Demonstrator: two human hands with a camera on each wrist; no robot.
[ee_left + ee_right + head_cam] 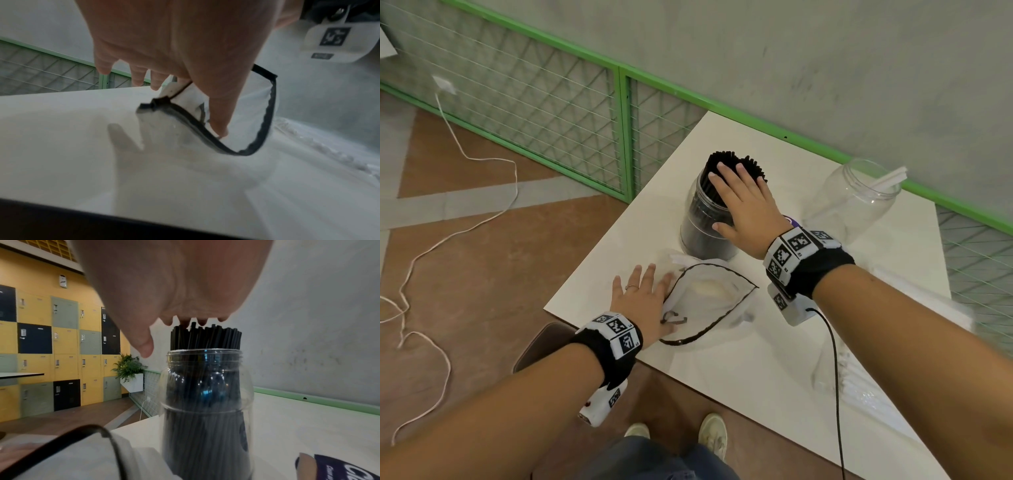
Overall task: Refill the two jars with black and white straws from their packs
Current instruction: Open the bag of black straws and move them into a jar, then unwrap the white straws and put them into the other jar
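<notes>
A clear jar (702,226) (205,402) packed with black straws (726,158) (205,337) stands mid-table. My right hand (739,198) (174,288) lies flat on the straw tops, fingers straight. Just in front lies an emptied clear pouch (712,294) (164,128) with a black zip edge, its mouth gaping. My left hand (640,294) (174,40) rests on the pouch's left edge with straight fingers, thumb down at the zip. A second clear jar (852,205) at the back right holds a few white straws (890,180). A clear pack of white straws (866,387) lies under my right forearm.
The white table (739,377) sits against a green mesh fence (619,130) and a grey wall. A purple-labelled item (792,221) (339,467) lies behind my right wrist. A brown seat (541,346) stands at the table's near-left corner. A white cable (448,240) trails over the floor.
</notes>
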